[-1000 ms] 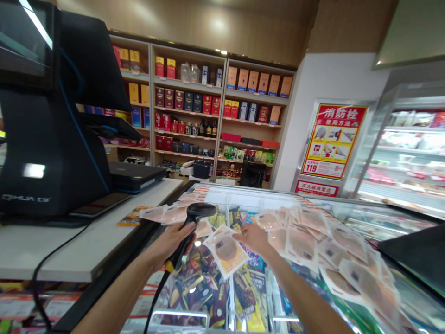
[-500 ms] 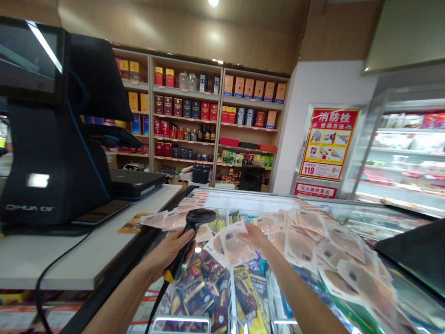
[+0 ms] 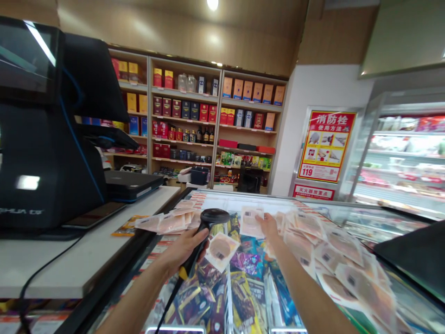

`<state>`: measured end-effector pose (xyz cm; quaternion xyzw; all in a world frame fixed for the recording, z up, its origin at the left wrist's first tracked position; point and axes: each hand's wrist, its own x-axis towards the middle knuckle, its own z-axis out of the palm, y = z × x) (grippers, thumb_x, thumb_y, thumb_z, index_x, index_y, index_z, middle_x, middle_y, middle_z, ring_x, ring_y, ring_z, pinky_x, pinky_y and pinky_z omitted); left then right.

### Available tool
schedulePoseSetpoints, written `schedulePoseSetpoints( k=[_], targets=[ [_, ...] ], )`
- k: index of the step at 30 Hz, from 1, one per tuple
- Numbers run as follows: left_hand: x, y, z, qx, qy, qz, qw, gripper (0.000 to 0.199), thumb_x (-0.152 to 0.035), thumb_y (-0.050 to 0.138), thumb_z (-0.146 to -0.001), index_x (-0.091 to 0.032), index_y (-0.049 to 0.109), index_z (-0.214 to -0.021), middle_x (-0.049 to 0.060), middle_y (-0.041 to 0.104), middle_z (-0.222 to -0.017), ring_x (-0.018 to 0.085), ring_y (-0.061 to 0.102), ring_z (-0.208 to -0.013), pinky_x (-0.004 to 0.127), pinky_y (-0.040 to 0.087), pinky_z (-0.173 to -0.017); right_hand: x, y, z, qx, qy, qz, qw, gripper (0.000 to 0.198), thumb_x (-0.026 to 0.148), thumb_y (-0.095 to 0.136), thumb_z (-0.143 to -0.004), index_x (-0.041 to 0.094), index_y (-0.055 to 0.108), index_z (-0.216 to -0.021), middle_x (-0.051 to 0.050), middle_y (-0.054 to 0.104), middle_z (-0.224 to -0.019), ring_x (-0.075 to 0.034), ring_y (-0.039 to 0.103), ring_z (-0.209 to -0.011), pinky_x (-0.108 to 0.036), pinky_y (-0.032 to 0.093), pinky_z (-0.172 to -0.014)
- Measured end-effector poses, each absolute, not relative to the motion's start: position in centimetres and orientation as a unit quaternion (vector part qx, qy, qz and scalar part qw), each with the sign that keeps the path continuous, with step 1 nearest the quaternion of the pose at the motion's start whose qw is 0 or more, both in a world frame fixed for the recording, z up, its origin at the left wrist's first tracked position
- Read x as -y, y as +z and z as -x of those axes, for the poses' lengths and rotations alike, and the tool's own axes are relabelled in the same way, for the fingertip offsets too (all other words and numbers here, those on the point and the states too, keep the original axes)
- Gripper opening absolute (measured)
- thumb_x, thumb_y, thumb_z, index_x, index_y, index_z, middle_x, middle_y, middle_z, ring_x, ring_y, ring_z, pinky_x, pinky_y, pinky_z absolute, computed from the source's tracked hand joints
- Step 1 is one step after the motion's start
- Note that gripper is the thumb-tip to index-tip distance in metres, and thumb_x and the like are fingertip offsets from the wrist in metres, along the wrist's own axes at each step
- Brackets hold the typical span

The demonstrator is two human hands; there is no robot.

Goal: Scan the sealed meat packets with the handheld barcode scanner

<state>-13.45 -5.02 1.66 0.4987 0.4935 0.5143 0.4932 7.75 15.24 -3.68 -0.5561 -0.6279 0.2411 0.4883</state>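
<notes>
My left hand [image 3: 186, 248] is wrapped round the grip of a black handheld barcode scanner [image 3: 214, 216], its cable trailing toward me. Between thumb and fingers, my right hand [image 3: 269, 226] pinches a flat, clear square packet [image 3: 251, 221] over the freezer. A similar packet with a round pale-brown piece inside [image 3: 221, 250] is just right of my left fingers; whether they touch it I cannot tell. Many more such packets are spread in a pile [image 3: 327, 250] to the right of my right hand. A smaller stack [image 3: 172, 220] lies left of the scanner.
Under the glass top of the chest freezer [image 3: 229, 287] are wrapped ice creams. On the left, a white counter [image 3: 55, 260] carries a black point-of-sale terminal [image 3: 45, 162] and an orange packet [image 3: 127, 227]. Shelves of boxes [image 3: 184, 109] stand behind; a black object [image 3: 417, 260] juts in from the right.
My right hand has moved forward and slightly right with a packet. One packet now shows apart, beside the scanner. The scanner has shifted a little right, and the left stack looks fuller.
</notes>
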Motion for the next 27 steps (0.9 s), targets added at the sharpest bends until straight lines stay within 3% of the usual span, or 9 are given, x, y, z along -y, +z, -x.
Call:
schedulePoseSetpoints(
  k=[9, 27],
  targets=[
    [3.3, 1.8, 12.3, -0.490, 0.511, -0.493, 0.506, 0.032, -0.047, 0.047, -0.066, -0.015, 0.045, -0.069, -0.003, 0.050, -0.055, 0.005, 0.042, -0.041, 0.017, 0.031, -0.039, -17.2, -3.9, -9.4, 0.627, 0.174, 0.597, 0.469, 0.027, 0.033, 0.047, -0.062, 0.013, 0.055, -0.077, -0.007, 0.060, -0.071, -0.017, 0.054, -0.065, -0.023, 0.037, -0.055],
    [3.9, 2.5, 12.4, -0.456, 0.492, -0.512, 0.537, 0.029, -0.045, 0.048, -0.067, -0.016, 0.046, -0.072, -0.003, 0.051, -0.057, 0.005, 0.042, -0.041, 0.018, 0.030, -0.041, -17.9, -4.2, -10.2, 0.599, 0.155, 0.628, 0.471, 0.029, 0.033, 0.048, -0.062, 0.011, 0.057, -0.078, -0.006, 0.060, -0.067, -0.016, 0.054, -0.060, -0.023, 0.035, -0.052]
  ],
)
